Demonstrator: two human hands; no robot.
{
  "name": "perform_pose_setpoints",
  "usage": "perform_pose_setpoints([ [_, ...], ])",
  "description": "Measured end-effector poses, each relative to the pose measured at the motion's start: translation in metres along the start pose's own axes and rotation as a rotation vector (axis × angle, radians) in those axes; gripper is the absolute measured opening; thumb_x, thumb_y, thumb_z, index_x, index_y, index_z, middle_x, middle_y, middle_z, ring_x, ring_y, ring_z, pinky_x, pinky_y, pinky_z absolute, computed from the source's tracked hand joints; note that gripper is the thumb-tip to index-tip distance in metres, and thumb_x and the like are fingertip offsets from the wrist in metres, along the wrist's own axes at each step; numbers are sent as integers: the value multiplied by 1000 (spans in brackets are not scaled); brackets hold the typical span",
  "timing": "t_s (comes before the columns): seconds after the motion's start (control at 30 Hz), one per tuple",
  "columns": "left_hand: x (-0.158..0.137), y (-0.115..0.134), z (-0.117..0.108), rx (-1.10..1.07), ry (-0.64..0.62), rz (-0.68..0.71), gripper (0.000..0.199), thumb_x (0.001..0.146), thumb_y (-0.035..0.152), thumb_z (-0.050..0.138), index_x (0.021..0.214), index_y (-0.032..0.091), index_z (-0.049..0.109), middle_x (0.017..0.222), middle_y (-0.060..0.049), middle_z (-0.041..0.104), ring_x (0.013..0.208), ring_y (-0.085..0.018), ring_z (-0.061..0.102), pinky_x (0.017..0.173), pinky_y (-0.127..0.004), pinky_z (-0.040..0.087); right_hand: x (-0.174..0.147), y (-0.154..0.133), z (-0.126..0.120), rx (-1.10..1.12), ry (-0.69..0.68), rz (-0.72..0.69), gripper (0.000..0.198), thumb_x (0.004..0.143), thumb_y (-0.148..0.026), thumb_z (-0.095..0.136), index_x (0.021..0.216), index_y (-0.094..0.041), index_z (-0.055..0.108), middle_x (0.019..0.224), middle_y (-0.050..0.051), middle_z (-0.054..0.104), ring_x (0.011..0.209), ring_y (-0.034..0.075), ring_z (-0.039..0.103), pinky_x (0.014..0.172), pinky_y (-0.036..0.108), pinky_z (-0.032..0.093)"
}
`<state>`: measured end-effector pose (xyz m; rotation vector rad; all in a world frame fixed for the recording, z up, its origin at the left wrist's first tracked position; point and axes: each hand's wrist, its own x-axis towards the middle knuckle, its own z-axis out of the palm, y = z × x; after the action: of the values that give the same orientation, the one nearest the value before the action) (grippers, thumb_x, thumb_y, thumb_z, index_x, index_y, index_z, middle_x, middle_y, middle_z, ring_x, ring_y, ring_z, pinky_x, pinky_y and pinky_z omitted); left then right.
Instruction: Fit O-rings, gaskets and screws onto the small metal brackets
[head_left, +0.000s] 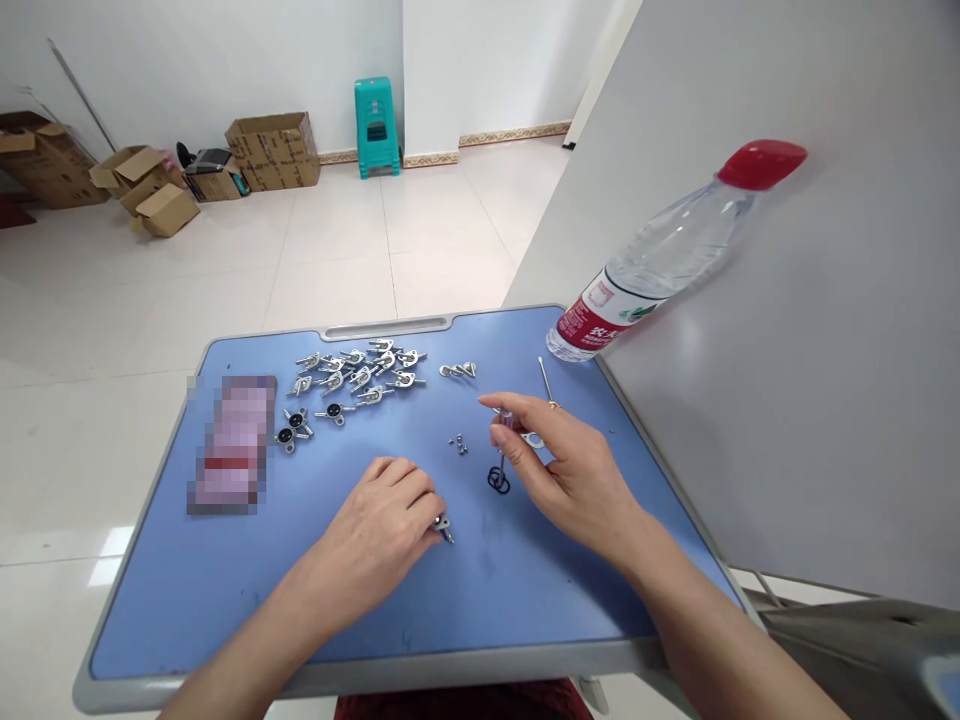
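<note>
Carefully, working from a distance, I am holding a small silver metal fitting (442, 522) at or just above the near middle of a blue rectangular tabletop (427, 610) with the left hand (386, 520), its fingers curling narrowly around the part and hiding most of it. With the right hand (570, 465), I am pinching a slim metal-shafted tool (502, 464) by its clear handle between thumb and forefinger, the shaft pointing down into a small cluster of thin black rings (497, 484); whether the tip is catching one, I cannot tell. Good handling, in my judgement, is calling for a light, near-upright grip, teasing rings apart singly while the fitting is sitting steady. Tiny loose silver screws (462, 449) are lying near the rings, so a sweeping wrist would be risking a scatter.
</note>
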<state>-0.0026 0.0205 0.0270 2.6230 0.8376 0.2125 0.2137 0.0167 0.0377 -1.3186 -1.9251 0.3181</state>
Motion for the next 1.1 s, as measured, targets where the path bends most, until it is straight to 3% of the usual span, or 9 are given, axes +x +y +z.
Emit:
perform_pose_setpoints([
  [0.13, -1, 2, -4, -12, 15, -29, 13, 86, 21, 68, 95, 17, 60, 92, -4, 60, 89, -21, 51, 78, -37, 41, 0, -2, -1, -16, 9, -27, 21, 95, -15, 46, 114, -19, 54, 72, 0, 60, 67, 14, 57, 67, 27, 47],
  [0.33, 0, 2, -1, 0, 44, 6, 5, 90, 14, 58, 93, 17, 61, 89, -3, 61, 86, -20, 51, 78, -36, 41, -2, -4, 0, -42, -4, -36, 23, 95, -16, 45, 116, -23, 53, 77, 1, 63, 69, 16, 60, 67, 29, 48],
  [0.73, 2, 1, 8, 64, 73, 49, 16, 94, 13, 48, 88, 16, 61, 82, -4, 62, 82, -20, 52, 71, -35, 43, -1, -5, -1, -74, -14, -83, 27, 96, -14, 42, 120, -23, 51, 78, 2, 63, 68, 17, 59, 66, 30, 46],
  [0.9, 2, 1, 9, 53, 109, 24, 11, 90, 11, 52, 86, 16, 60, 81, -4, 61, 79, -20, 53, 68, -34, 43, -1, -2, -6, -53, 10, -15, 20, 96, -12, 37, 109, -20, 50, 72, -1, 55, 57, 13, 50, 58, 25, 42],
  [1.0, 1, 1, 11, 64, 135, -5, 8, 87, 10, 55, 85, 16, 59, 81, -3, 61, 78, -20, 53, 67, -34, 43, -1, 6, -4, -88, -87, 60, 18, 95, -12, 37, 101, -20, 52, 74, -1, 55, 51, 10, 47, 51, 24, 37],
  [1.1, 0, -1, 14, 103, 170, -46, 10, 88, 10, 53, 84, 17, 58, 80, -3, 60, 78, -21, 53, 68, -34, 42, -1, 16, 3, -212, -266, 46, 13, 92, -14, 45, 93, -20, 56, 81, 1, 60, 55, 12, 53, 50, 25, 34],
])
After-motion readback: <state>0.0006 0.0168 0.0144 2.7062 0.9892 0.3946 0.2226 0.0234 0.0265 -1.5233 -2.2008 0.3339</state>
